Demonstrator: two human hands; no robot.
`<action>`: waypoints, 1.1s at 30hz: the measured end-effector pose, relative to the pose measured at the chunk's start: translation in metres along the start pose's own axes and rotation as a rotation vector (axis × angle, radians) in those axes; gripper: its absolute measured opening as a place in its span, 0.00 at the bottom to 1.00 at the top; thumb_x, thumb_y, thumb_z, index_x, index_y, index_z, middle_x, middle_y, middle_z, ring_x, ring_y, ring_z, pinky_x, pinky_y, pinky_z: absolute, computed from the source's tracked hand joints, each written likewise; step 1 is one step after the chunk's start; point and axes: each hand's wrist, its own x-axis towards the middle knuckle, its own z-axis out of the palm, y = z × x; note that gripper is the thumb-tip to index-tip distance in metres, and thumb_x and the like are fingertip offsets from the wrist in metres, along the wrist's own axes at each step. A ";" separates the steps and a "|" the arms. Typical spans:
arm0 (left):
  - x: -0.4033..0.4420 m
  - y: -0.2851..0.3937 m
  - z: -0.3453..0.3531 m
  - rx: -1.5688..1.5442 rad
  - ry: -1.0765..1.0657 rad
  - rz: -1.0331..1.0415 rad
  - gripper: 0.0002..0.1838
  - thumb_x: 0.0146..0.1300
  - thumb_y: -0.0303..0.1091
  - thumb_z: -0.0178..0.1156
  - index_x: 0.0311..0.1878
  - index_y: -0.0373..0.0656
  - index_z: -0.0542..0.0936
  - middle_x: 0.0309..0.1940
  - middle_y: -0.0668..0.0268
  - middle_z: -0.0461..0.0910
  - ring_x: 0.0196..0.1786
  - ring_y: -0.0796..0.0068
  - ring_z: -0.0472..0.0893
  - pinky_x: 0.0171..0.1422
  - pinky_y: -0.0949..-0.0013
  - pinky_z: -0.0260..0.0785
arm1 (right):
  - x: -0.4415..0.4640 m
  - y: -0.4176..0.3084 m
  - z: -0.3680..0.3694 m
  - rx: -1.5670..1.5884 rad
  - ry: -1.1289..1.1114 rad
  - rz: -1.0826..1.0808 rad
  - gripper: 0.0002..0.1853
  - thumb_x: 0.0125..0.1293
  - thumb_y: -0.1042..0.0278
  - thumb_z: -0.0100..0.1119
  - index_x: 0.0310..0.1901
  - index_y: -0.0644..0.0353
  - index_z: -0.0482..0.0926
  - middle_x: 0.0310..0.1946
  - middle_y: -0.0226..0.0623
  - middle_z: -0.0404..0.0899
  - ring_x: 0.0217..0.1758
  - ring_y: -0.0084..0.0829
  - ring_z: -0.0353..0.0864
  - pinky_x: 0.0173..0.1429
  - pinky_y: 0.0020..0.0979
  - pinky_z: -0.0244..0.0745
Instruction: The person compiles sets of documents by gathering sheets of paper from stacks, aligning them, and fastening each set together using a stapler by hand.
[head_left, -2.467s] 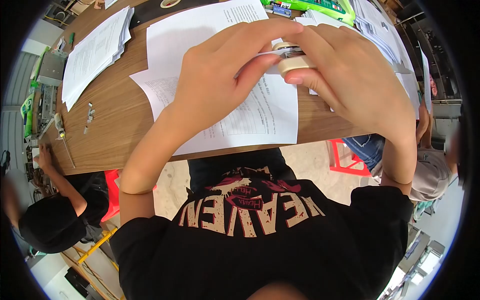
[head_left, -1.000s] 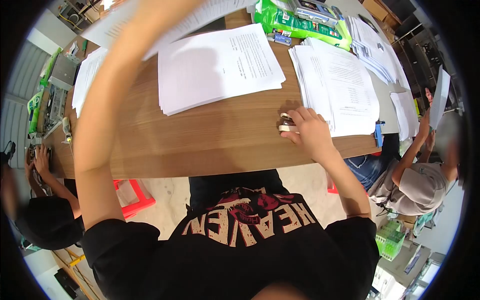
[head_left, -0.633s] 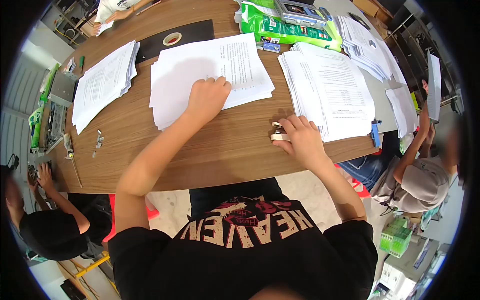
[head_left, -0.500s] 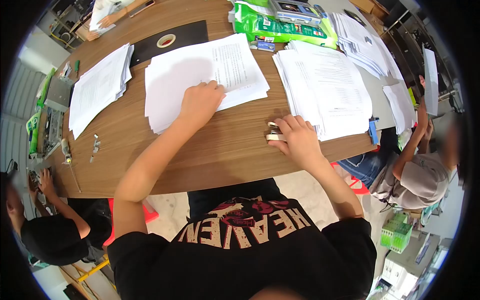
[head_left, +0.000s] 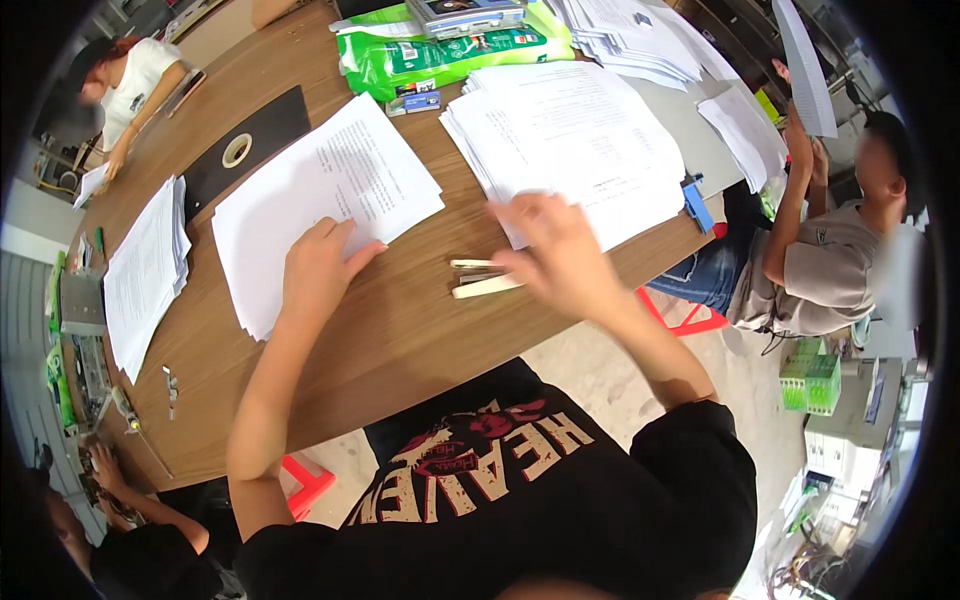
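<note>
My left hand [head_left: 322,268] lies on the lower right part of a stack of printed sheets [head_left: 285,190], with its thumb spread from the other fingers. My right hand [head_left: 560,250] is slightly blurred, its fingers apart, at the near edge of a second paper stack [head_left: 570,140]. A cream-coloured stapler [head_left: 484,286] rests on the wooden table beside my right thumb; its right end is partly hidden by the hand. Whether the thumb touches it, I cannot tell.
A third paper stack [head_left: 148,265] lies left, near a black mat [head_left: 280,128] with a tape roll [head_left: 237,151]. Behind are a green package [head_left: 380,55] and a small blue box [head_left: 413,103]. A blue clip-like object [head_left: 697,208] sits at the right edge. Co-workers sit around the table.
My right hand has loosened from the stapler and its fingers have lifted and spread. The left hand stays on its stack, thumb now further out. The camera view has turned.
</note>
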 end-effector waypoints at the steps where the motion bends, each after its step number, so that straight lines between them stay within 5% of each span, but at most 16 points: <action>1: 0.003 0.009 -0.005 -0.038 -0.033 -0.072 0.10 0.58 0.37 0.62 0.34 0.38 0.81 0.28 0.62 0.77 0.32 0.68 0.78 0.33 0.70 0.70 | 0.005 0.018 -0.010 0.036 0.065 0.020 0.23 0.57 0.62 0.62 0.54 0.59 0.73 0.44 0.41 0.73 0.47 0.40 0.72 0.49 0.38 0.65; 2: 0.009 0.018 -0.005 -0.036 -0.041 -0.066 0.10 0.58 0.37 0.62 0.34 0.38 0.81 0.28 0.62 0.77 0.32 0.68 0.78 0.33 0.70 0.70 | 0.011 0.041 -0.019 0.104 0.144 0.045 0.17 0.56 0.71 0.60 0.48 0.61 0.76 0.40 0.44 0.75 0.44 0.44 0.74 0.48 0.39 0.68; 4: 0.026 0.041 0.001 -0.569 0.014 -0.049 0.11 0.62 0.33 0.58 0.45 0.39 0.81 0.36 0.62 0.81 0.34 0.74 0.81 0.38 0.72 0.73 | 0.016 0.086 -0.035 0.086 0.174 0.204 0.12 0.57 0.73 0.59 0.44 0.61 0.77 0.40 0.45 0.76 0.46 0.45 0.76 0.49 0.39 0.71; 6: 0.050 0.070 0.009 -1.155 -0.193 -0.231 0.16 0.65 0.31 0.54 0.54 0.36 0.74 0.48 0.56 0.78 0.48 0.69 0.79 0.53 0.69 0.72 | 0.013 0.132 -0.041 -0.078 0.129 0.153 0.13 0.59 0.70 0.59 0.46 0.56 0.78 0.48 0.45 0.74 0.50 0.47 0.74 0.54 0.39 0.70; 8: 0.075 0.086 0.033 -1.546 -0.236 -0.187 0.22 0.65 0.27 0.51 0.62 0.32 0.64 0.54 0.51 0.72 0.58 0.62 0.73 0.64 0.64 0.65 | 0.014 0.164 -0.048 -0.102 0.130 0.199 0.14 0.59 0.69 0.60 0.47 0.55 0.78 0.50 0.46 0.72 0.52 0.48 0.73 0.56 0.40 0.69; 11: 0.108 0.104 0.066 -1.758 -0.293 -0.398 0.27 0.63 0.25 0.51 0.64 0.29 0.59 0.59 0.47 0.66 0.63 0.59 0.68 0.68 0.60 0.60 | 0.016 0.224 -0.059 -0.215 0.095 0.353 0.16 0.59 0.64 0.61 0.49 0.54 0.78 0.52 0.48 0.71 0.54 0.48 0.73 0.57 0.39 0.69; 19: 0.126 0.125 0.078 -1.809 -0.273 -0.606 0.32 0.60 0.26 0.54 0.65 0.30 0.56 0.59 0.45 0.62 0.62 0.55 0.68 0.67 0.61 0.61 | 0.018 0.236 -0.059 -0.145 -0.177 0.559 0.24 0.56 0.55 0.63 0.54 0.51 0.75 0.54 0.43 0.71 0.56 0.43 0.71 0.59 0.36 0.67; 22: 0.138 0.123 0.083 -1.880 -0.240 -0.744 0.28 0.59 0.27 0.55 0.63 0.31 0.61 0.52 0.55 0.67 0.56 0.63 0.71 0.62 0.63 0.64 | 0.015 0.241 -0.053 -0.188 -0.151 0.527 0.24 0.56 0.55 0.63 0.54 0.52 0.75 0.53 0.44 0.71 0.57 0.43 0.71 0.59 0.37 0.67; 28: 0.173 0.142 0.098 -1.824 -0.476 -0.616 0.21 0.61 0.35 0.59 0.54 0.35 0.70 0.45 0.63 0.74 0.54 0.69 0.72 0.57 0.69 0.66 | 0.012 0.250 -0.049 -0.197 -0.124 0.505 0.26 0.54 0.52 0.62 0.54 0.52 0.75 0.54 0.45 0.71 0.57 0.47 0.69 0.60 0.40 0.67; 31: 0.183 0.169 0.099 -1.718 -0.429 -0.608 0.22 0.61 0.34 0.57 0.57 0.35 0.68 0.49 0.61 0.75 0.55 0.69 0.72 0.57 0.67 0.66 | 0.013 0.245 -0.051 -0.185 -0.127 0.521 0.26 0.54 0.51 0.63 0.54 0.52 0.75 0.54 0.46 0.71 0.57 0.47 0.70 0.60 0.40 0.67; 33: 0.184 0.178 0.101 -1.414 -0.391 -0.404 0.23 0.63 0.33 0.56 0.59 0.35 0.67 0.54 0.58 0.73 0.56 0.69 0.74 0.58 0.68 0.66 | 0.012 0.241 -0.053 -0.189 -0.127 0.545 0.26 0.55 0.53 0.63 0.54 0.54 0.75 0.54 0.46 0.71 0.57 0.45 0.71 0.60 0.38 0.68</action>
